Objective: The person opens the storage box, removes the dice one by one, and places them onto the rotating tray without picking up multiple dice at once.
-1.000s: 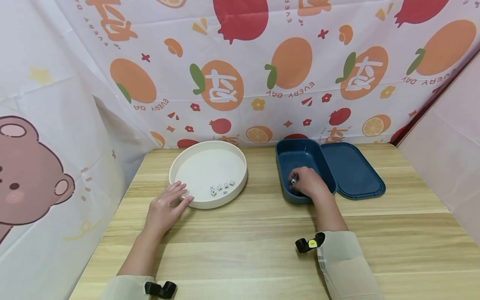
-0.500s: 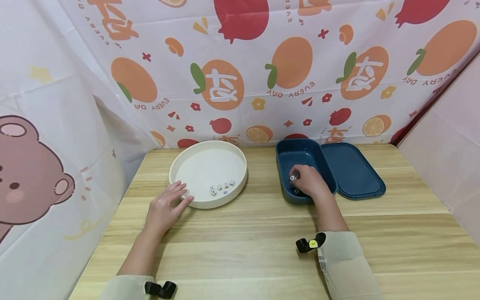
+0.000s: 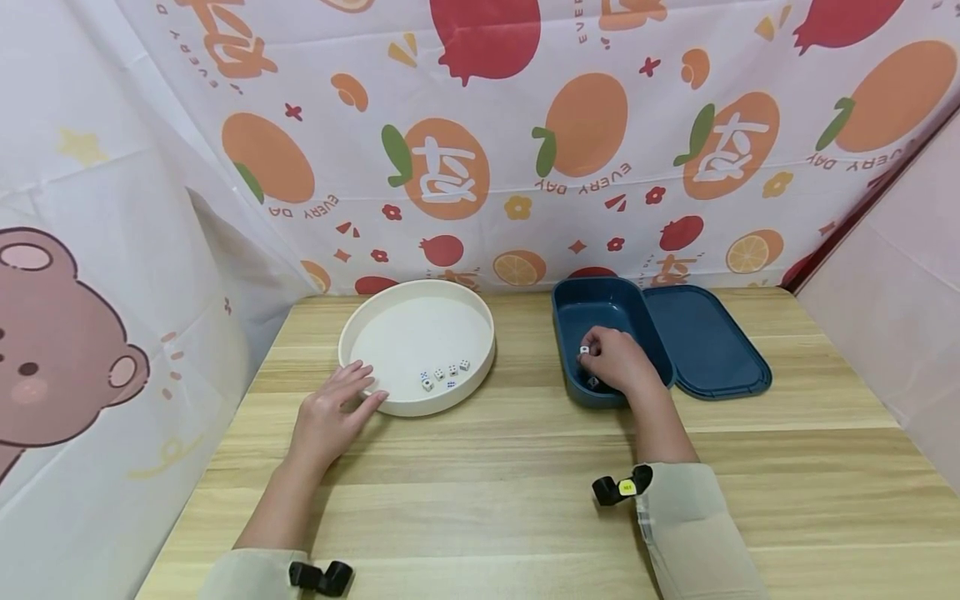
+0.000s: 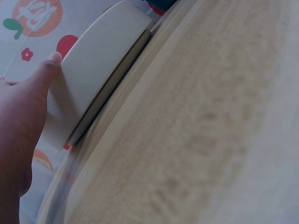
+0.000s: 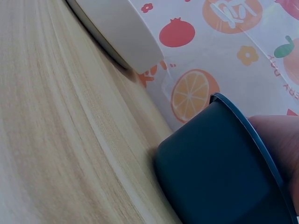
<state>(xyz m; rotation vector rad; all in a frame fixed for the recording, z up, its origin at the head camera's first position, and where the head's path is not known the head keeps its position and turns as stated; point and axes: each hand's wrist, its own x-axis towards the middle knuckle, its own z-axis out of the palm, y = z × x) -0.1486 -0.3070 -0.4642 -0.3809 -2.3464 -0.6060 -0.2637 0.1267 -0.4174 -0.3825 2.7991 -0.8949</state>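
Die (image 3: 584, 351): white, small, up at the fingertips of the right hand (image 3: 613, 360), inside the walls of the box (image 3: 597, 313), toward its near end. Fingers curled, thumb and fingertips pinching the die; right-wrist view has it hidden behind the box wall.

Risks, my judgement: the pinch takes in little of so small a cube, so a slight roll of the fingers could drop it. Wrist passes over the box's near-right rim; a low lift could catch there and shove the box. Another piece (image 3: 593, 382), probably a die, lies just below the fingers and could be knocked about.

Pointing: a cube, so no long axis; one pale face with a dark mark looks up toward the head camera, pip count too small to read. Box's long axis runs from the worktop's (image 3: 480, 508) back edge toward the front, near end slightly right.

Outward: lid (image 3: 705, 342) flat, just right of the box, toward the back-right corner. Tray (image 3: 420, 325) toward the back-left corner, small dice (image 3: 439, 375) grouped by its near rim. Left hand (image 3: 330, 421) loosely spread, touching the tray's near-left rim, gripping nothing; a hard press could drag the tray.
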